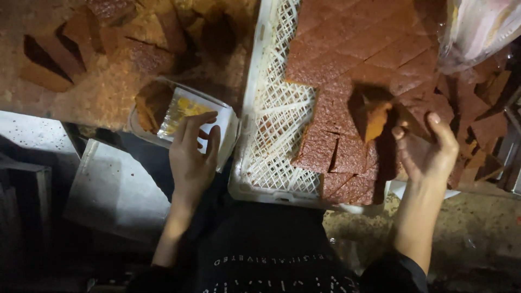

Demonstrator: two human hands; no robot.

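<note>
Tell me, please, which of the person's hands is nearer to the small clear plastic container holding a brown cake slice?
Left. The left hand rests on the clear plastic container, fingers over its rim. The right hand is far across the white lattice crate, lifting a cut brown cake piece.

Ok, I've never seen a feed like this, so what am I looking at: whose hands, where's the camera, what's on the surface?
There is one picture, from a camera worn on a person's head, looking down at their own bare hands. The right hand lifts a brown cake piece above a white lattice crate full of cut cake squares. The left hand rests on a small clear plastic tray that already holds a cake slice. More cake lies at the upper left.
</note>
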